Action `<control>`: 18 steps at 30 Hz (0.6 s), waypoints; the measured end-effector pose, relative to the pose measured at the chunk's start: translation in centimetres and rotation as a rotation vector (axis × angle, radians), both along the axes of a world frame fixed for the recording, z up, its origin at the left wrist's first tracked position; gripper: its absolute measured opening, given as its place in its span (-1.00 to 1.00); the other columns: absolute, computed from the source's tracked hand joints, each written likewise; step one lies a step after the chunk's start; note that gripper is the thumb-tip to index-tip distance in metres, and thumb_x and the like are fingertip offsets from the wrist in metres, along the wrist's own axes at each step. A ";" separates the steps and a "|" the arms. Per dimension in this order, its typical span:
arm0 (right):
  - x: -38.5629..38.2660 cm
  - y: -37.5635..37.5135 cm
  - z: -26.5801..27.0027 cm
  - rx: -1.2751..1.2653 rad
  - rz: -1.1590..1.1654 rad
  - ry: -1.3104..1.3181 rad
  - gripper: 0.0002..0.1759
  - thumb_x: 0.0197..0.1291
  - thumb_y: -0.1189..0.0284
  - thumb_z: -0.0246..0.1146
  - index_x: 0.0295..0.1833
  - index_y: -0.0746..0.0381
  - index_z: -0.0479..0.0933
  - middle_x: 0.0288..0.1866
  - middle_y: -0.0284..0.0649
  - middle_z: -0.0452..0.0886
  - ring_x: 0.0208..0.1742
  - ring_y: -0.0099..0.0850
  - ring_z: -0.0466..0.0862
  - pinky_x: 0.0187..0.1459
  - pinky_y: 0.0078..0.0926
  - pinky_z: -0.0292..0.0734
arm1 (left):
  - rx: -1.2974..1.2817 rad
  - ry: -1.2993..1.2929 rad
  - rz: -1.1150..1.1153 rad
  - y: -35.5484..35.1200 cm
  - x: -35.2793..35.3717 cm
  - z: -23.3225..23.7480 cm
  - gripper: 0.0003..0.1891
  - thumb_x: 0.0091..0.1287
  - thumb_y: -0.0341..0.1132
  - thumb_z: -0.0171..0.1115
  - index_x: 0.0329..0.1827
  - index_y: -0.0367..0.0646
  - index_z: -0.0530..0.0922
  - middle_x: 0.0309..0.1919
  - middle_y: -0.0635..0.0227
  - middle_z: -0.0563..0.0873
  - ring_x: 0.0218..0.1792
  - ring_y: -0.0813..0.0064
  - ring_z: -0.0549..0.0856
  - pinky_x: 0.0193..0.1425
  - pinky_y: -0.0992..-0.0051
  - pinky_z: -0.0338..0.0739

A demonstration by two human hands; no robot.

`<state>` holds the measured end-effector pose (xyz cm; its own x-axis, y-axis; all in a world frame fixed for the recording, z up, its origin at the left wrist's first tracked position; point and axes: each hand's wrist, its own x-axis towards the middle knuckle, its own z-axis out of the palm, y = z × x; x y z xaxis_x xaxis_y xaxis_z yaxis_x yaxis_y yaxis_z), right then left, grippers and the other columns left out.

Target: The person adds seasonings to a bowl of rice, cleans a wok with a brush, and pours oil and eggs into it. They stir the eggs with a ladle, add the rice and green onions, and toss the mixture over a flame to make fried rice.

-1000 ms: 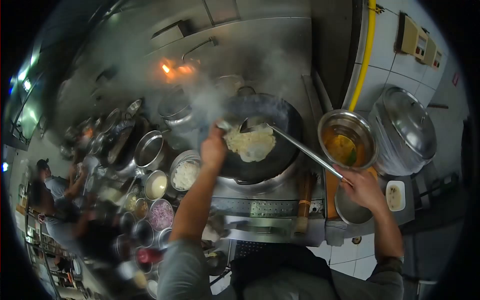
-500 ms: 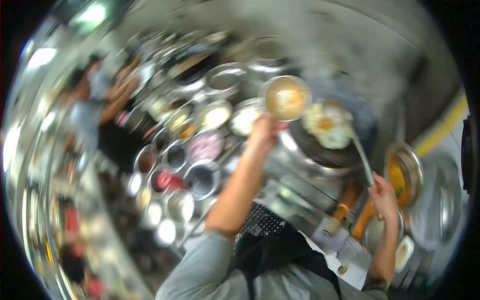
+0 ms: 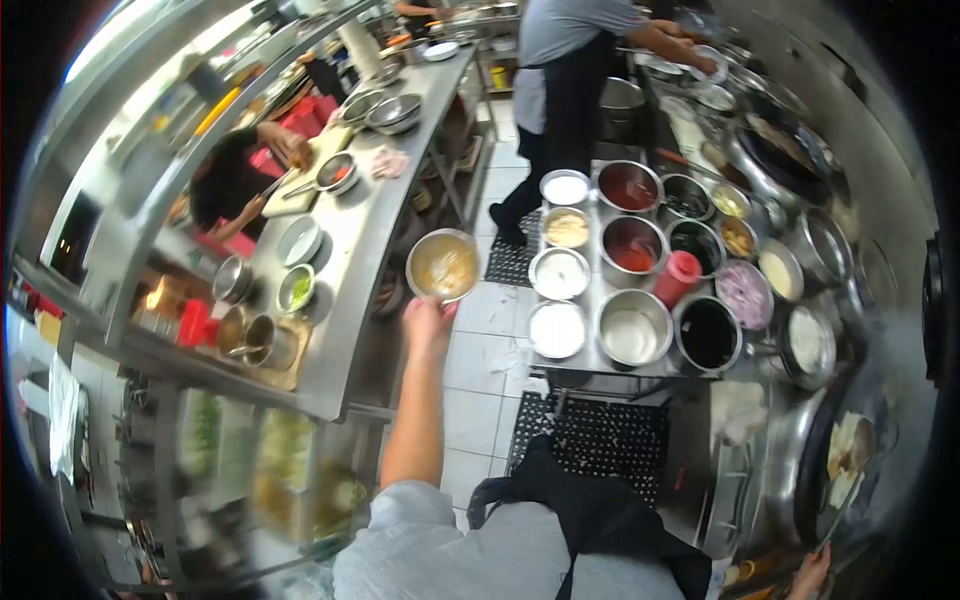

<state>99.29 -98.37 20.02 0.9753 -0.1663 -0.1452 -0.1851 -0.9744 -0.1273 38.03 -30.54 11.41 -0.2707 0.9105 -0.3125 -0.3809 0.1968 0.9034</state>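
Note:
My left hand [image 3: 429, 325] is closed on the near rim of a metal bowl [image 3: 413, 262], held out over the aisle. Yellowish, egg-like remains coat the inside of the bowl. At the lower right edge, my right hand [image 3: 812, 572] is partly cut off, its fingers wrapped round the handle of a long-handled ladle [image 3: 842, 510]. The ladle's far end reaches into a dark wok [image 3: 822, 425] and is hard to tell from the food there. Cooked egg [image 3: 850, 447], pale with browned patches, lies in the wok.
A steel stand [image 3: 590, 368] holds several metal pots and a red squeeze bottle [image 3: 678, 278]. Left is a steel counter [image 3: 345, 290] with bowls and a cutting board [image 3: 312, 172], where a person works. Another person in a dark apron [image 3: 575, 95] stands ahead in the aisle.
My view has swung left, from the wok towards the aisle and counter. My left hand has carried the bowl away from above the wok's edge. My right hand still grips the ladle.

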 end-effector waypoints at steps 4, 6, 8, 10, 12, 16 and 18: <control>9.0 -12.9 -9.4 0.300 0.649 -0.229 -0.31 0.31 0.48 -0.01 0.57 0.24 0.13 0.15 0.04 0.55 -0.21 -0.20 0.65 -0.27 -0.32 0.58 | -0.138 0.096 0.334 2.0 -12.4 -5.4 -0.87 0.29 -0.57 0.11 -0.13 -0.43 0.48 -0.19 0.07 0.65 -0.37 0.26 0.77 -0.46 0.53 0.75; 3.3 -4.9 -5.9 0.158 0.434 -0.186 -0.33 0.31 0.46 0.01 0.55 0.24 0.15 0.13 0.03 0.56 -0.22 -0.21 0.65 -0.27 -0.33 0.57 | -0.132 0.096 0.383 4.2 -15.9 -6.2 -0.83 0.29 -0.58 0.10 -0.09 -0.48 0.48 -0.18 0.05 0.64 -0.30 0.21 0.77 -0.40 0.50 0.79; 0.6 -1.3 -4.8 0.124 0.429 -0.184 -0.35 0.32 0.44 0.02 0.53 0.23 0.18 0.10 0.02 0.57 -0.22 -0.22 0.65 -0.28 -0.34 0.57 | -0.072 -0.091 0.429 9.0 -19.6 -9.8 -0.74 0.26 -0.57 0.14 0.01 -0.45 0.46 -0.12 -0.02 0.66 -0.28 0.20 0.77 -0.34 0.46 0.79; -1.1 0.6 -4.2 0.111 0.442 -0.181 -0.37 0.32 0.42 0.04 0.50 0.23 0.20 0.08 0.01 0.58 -0.23 -0.23 0.64 -0.28 -0.35 0.57 | -0.038 -0.283 0.386 12.9 -20.9 -10.5 -0.69 0.33 -0.48 0.18 0.11 -0.38 0.46 0.04 0.00 0.60 -0.16 0.18 0.75 -0.26 0.44 0.78; -2.1 1.4 -3.8 0.102 0.452 -0.188 -0.39 0.32 0.41 0.05 0.48 0.23 0.23 0.06 0.00 0.58 -0.24 -0.24 0.64 -0.29 -0.36 0.56 | -0.057 -0.261 0.400 14.3 -19.1 -8.4 -0.64 0.37 -0.40 0.22 0.18 -0.33 0.45 0.13 0.04 0.55 -0.08 0.17 0.73 -0.18 0.40 0.77; -3.8 3.2 -3.2 0.059 0.464 -0.199 -0.43 0.32 0.37 0.09 0.44 0.22 0.28 0.02 -0.02 0.60 -0.26 -0.26 0.64 -0.30 -0.37 0.55 | 0.078 -0.341 0.088 10.1 -11.8 -3.7 -0.60 0.43 -0.21 0.26 0.23 -0.17 0.46 0.06 0.25 0.58 -0.08 0.28 0.69 -0.06 0.33 0.68; -3.9 3.9 -3.2 0.047 0.483 -0.200 -0.45 0.32 0.35 0.10 0.41 0.22 0.31 0.00 -0.03 0.61 -0.27 -0.27 0.64 -0.31 -0.38 0.55 | 0.158 -0.153 -0.141 4.4 -7.3 0.2 -0.64 0.46 -0.21 0.24 0.22 -0.18 0.51 -0.02 0.33 0.66 -0.13 0.39 0.72 -0.07 0.42 0.67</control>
